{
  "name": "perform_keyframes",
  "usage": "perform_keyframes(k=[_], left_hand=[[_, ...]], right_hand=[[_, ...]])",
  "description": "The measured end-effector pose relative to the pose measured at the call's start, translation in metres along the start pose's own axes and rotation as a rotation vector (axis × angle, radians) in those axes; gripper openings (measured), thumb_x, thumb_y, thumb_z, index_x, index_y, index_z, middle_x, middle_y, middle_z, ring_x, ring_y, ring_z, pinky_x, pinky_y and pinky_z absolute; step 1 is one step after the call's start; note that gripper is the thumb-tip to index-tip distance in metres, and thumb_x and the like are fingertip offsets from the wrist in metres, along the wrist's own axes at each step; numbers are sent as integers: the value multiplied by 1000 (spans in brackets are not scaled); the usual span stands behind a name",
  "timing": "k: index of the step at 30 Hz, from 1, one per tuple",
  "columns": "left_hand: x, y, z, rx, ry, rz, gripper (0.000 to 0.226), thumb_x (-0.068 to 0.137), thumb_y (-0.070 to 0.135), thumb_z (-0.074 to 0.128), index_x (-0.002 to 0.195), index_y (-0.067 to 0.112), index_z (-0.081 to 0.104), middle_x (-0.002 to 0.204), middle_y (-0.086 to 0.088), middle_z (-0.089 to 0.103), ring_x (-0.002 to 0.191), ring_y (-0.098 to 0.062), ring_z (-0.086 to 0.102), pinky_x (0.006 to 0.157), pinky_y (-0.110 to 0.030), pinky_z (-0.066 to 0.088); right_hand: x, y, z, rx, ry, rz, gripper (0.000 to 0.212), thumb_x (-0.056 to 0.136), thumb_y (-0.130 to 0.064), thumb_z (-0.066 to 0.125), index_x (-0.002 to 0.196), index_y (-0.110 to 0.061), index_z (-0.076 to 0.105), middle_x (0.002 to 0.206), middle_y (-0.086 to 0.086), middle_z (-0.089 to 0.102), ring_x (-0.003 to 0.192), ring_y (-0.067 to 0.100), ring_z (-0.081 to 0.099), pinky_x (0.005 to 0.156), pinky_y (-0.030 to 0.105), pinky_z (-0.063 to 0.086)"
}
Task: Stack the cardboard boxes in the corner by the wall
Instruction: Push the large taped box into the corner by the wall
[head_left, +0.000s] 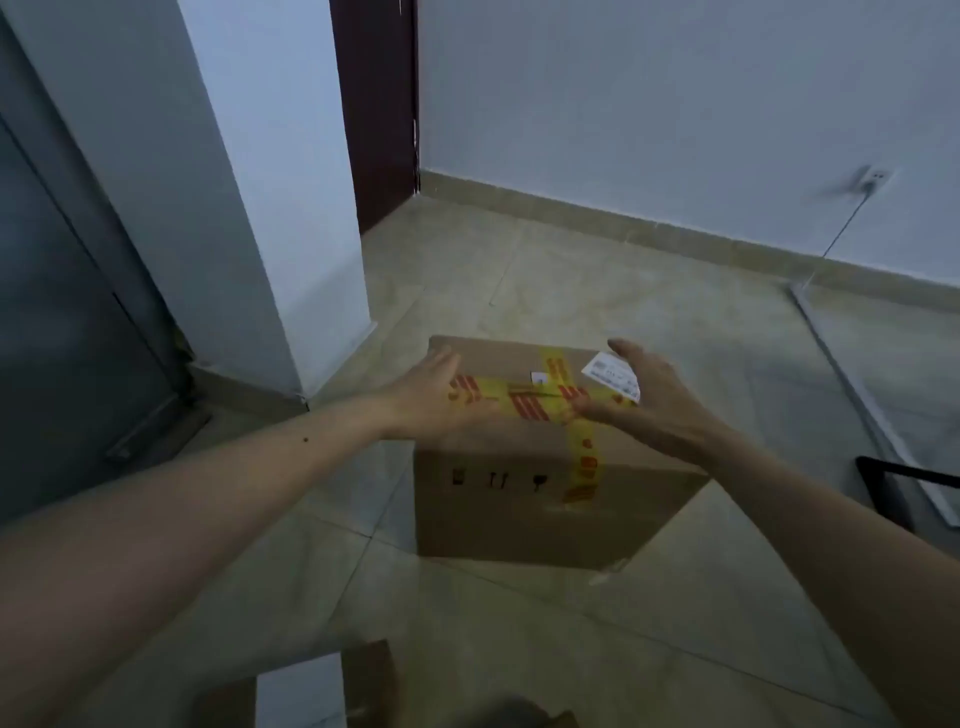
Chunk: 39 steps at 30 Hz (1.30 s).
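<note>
A brown cardboard box (524, 499) stands on the tiled floor in the middle of the view, bound crosswise with yellow and red tape and bearing a white label near its far right corner. My left hand (434, 397) lies flat and open over the left part of the box's top. Over the right part hovers my right hand (647, 397), fingers spread, partly covering the label. Neither hand grips the box. Part of another cardboard box (371, 675) shows at the bottom edge.
A white pillar (249, 208) rises at the left beside a grey metal door (67, 338). A dark red door frame (382, 109) meets the white wall (675, 114) at the far corner. A socket (872, 179) with a cable is on the right, near a black frame (904, 483).
</note>
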<state>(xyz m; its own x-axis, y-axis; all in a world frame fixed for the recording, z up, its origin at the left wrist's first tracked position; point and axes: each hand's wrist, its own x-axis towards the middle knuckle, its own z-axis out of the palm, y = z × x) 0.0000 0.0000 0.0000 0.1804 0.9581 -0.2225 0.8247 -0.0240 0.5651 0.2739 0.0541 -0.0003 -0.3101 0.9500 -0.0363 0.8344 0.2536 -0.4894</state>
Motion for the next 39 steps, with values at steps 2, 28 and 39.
perform_keyframes(k=[2, 28, 39], left_hand=[[11, -9, 21, 281, -24, 26, 108, 81, 72, 46, 154, 9, -2, 164, -6, -6, 150, -25, -6, 120, -39, 7], [-78, -155, 40, 656, 182, -38, 95, 90, 57, 47, 153, 7, -5, 163, -11, -7, 150, -26, -2, 121, -41, 6], [-212, -272, -11, 625, 205, -335, 98, 88, 60, 48, 153, 10, -7, 164, -8, -9, 150, -22, -3, 120, -40, 10]], right_hand=[[7, 21, 14, -236, -74, -34, 125, 49, -91, 55, 150, -24, 24, 159, 5, 28, 147, 33, 25, 114, 60, 24], [-3, -56, 155, -574, 33, -113, 91, 83, -63, 56, 153, -28, 11, 164, 11, 12, 149, 36, 16, 114, 60, 24], [9, -216, 248, -534, -28, -375, 90, 83, -62, 56, 153, -26, 11, 164, 12, 8, 149, 37, 12, 113, 63, 21]])
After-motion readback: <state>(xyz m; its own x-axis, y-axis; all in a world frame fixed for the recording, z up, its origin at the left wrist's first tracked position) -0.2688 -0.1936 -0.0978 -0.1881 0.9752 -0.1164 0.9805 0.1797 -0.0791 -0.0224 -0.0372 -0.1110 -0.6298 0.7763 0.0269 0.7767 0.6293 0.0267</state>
